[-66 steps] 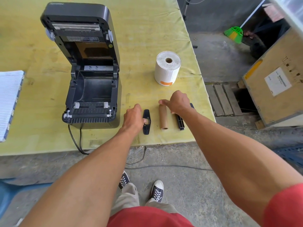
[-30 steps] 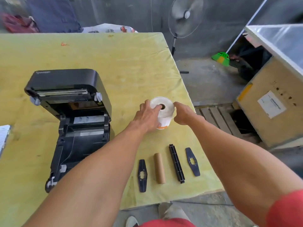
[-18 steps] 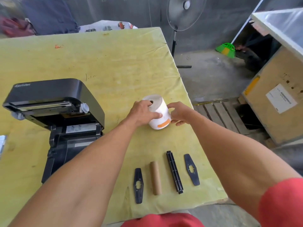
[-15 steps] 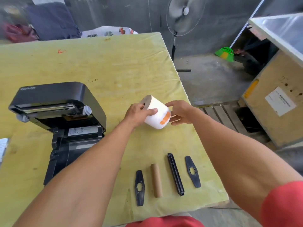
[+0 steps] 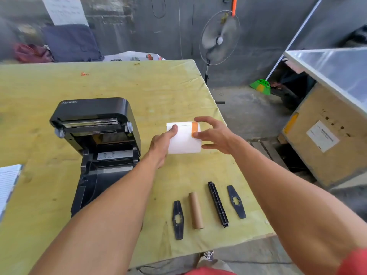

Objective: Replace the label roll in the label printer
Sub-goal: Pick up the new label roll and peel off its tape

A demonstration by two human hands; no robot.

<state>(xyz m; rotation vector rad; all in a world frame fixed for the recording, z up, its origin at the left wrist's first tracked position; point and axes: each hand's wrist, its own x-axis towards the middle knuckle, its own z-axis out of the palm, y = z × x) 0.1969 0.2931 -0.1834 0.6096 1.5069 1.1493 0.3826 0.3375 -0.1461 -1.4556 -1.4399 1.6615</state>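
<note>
A white label roll (image 5: pixel 183 138) with an orange tape strip is held sideways above the table, to the right of the black label printer (image 5: pixel 99 147), whose lid stands open. My left hand (image 5: pixel 161 144) grips the roll's left end. My right hand (image 5: pixel 215 133) grips its right end, thumb on the orange strip. Near the table's front edge lie a black end guide (image 5: pixel 178 219), an empty brown cardboard core (image 5: pixel 196 210), a black spindle bar (image 5: pixel 218 204) and a second black end guide (image 5: pixel 236 201), side by side.
The yellow-green table (image 5: pixel 119 86) ends just right of the parts. A lined notepad (image 5: pixel 8 185) lies at the left edge. A standing fan (image 5: pixel 219 39), a green broom head (image 5: pixel 260 87) and a wooden crate (image 5: pixel 325 139) stand on the floor to the right.
Both hands left the small parts, reached for the upright roll, lifted it off the table and turned it onto its side between them.
</note>
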